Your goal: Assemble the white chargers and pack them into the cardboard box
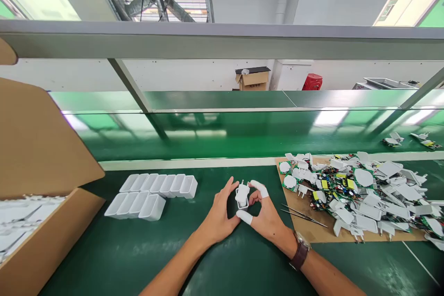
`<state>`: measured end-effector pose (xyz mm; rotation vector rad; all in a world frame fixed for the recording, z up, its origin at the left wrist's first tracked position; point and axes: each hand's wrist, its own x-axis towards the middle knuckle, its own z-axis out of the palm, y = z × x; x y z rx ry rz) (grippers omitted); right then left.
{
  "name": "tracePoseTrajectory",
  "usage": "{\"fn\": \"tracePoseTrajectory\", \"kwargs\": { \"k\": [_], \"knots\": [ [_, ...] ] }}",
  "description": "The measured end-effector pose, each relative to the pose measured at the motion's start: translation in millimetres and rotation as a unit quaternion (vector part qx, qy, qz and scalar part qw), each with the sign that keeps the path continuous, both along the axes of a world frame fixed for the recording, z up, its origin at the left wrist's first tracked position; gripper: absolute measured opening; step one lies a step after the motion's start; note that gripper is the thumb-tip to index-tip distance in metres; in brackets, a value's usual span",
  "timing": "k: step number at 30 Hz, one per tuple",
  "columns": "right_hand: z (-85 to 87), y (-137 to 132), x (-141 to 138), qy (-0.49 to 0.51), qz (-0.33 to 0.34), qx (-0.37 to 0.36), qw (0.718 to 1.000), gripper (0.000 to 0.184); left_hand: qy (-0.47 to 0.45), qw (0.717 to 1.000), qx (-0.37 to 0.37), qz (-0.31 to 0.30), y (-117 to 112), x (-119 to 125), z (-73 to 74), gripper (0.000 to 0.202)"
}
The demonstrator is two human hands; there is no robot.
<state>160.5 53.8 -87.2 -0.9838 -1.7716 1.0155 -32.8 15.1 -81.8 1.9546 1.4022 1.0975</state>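
A small white plug charger housing (pixel 242 196), with metal pins at its far end, sits between my two hands above the green table. My left hand (pixel 222 210) curves round its left side, thumb and forefinger closed in toward it. My right hand (pixel 264 212), with white finger covers on thumb and forefinger, grips it from the right and the near end. Inside the housing, the parts are too small to make out. To the left stand two rows of open white plastic cases (pixel 137 206). Tweezers (pixel 304 216) lie right of my right hand.
A heap of circuit boards and white plug parts (pixel 364 194) covers a cardboard sheet (pixel 321 233) on the right. At the left stands an open carton (pixel 65 236) of white parts. Behind the table runs a green conveyor belt (pixel 243 134) with a few loose boards (pixel 393 139).
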Motion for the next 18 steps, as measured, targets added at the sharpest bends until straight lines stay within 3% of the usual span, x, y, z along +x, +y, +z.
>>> {"fn": "tracePoseTrajectory", "kwargs": {
  "k": [3, 7, 12, 15, 18],
  "knots": [
    [-6.7, 6.5, 2.2, -0.039, 0.041, -0.054, 0.997, 0.094, -0.045, 0.998, 0.002, -0.052, 0.0, -6.2, 13.2, 0.077],
    [-5.8, 10.1, 4.5, -0.033, 0.086, -0.067, 0.994, 0.089, -0.034, 0.994, 0.037, -0.097, 3.3, -3.7, 17.3, 0.042],
    [-2.2, 6.1, 3.6, -0.024, 0.080, -0.056, 0.995, 0.086, 0.011, 0.990, 0.137, -0.034, 5.7, 3.4, 8.4, 0.021],
    [-0.2, 4.1, 3.4, -0.023, 0.078, -0.058, 0.995, 0.087, 0.046, 0.989, 0.143, -0.002, 4.7, 0.4, 11.5, 0.019],
    [2.7, 3.8, 4.4, -0.020, 0.087, -0.068, 0.994, 0.084, 0.069, 0.989, 0.130, -0.024, 5.2, -4.5, 19.8, 0.019]
  ]
}}
